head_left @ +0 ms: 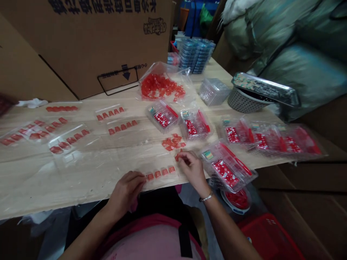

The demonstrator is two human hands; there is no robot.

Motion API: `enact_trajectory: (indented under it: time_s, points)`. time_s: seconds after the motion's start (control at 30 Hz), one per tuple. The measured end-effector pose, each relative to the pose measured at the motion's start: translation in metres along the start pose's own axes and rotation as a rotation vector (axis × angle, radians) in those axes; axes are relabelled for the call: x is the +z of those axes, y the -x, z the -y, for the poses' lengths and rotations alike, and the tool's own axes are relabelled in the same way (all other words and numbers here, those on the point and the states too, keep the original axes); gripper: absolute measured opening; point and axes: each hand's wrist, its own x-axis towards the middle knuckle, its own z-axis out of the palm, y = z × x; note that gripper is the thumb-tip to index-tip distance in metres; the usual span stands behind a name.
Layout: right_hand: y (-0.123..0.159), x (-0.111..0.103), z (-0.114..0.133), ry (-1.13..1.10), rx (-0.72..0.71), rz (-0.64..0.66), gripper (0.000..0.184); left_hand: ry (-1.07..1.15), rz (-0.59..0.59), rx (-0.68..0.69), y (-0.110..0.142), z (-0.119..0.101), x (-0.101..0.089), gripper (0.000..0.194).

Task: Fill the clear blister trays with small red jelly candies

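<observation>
A short row of small red translucent pieces (157,174) lies near the table's front edge. My left hand (128,189) is closed at the row's left end, its fingertips pressed together beside the first piece; what they grip, if anything, is hidden. Just past the row's right end, my right hand (192,169) pinches one small red piece (177,157) between thumb and fingers. A loose heap of the same red pieces (172,142) lies directly beyond it. To the right of that hand, a clear plastic case (225,166) with a red-and-white patterned insert overhangs the table edge.
More rows of red pieces (123,127) lie on the table's left half. Behind the heap is an open clear bag (162,85) of red pieces. Further clear cases (193,124), a grey basket (245,99) and stacked clear boxes (214,91) stand right. A large carton (89,47) blocks the back.
</observation>
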Motion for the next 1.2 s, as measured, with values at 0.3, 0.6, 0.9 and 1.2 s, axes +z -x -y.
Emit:
enact_trajectory:
  time_s: [0.3,0.6,0.9,1.2]
  points:
    - [-0.010,-0.004,0.016,0.369,-0.114,0.209,0.015,-0.208,0.308,-0.015,-0.032,-0.007,0.000,0.029]
    - [-0.011,-0.004,-0.002,0.164,-0.064,0.123,0.009,0.038,0.030,-0.082,-0.006,0.000,-0.001,0.018]
    - [-0.021,-0.007,0.003,0.289,-0.067,0.228,0.010,0.038,-0.144,-0.104,-0.013,-0.010,-0.004,0.014]
    - [-0.019,-0.001,0.012,0.375,0.029,0.130,0.006,0.257,-0.130,-0.164,-0.040,-0.032,-0.004,0.010]
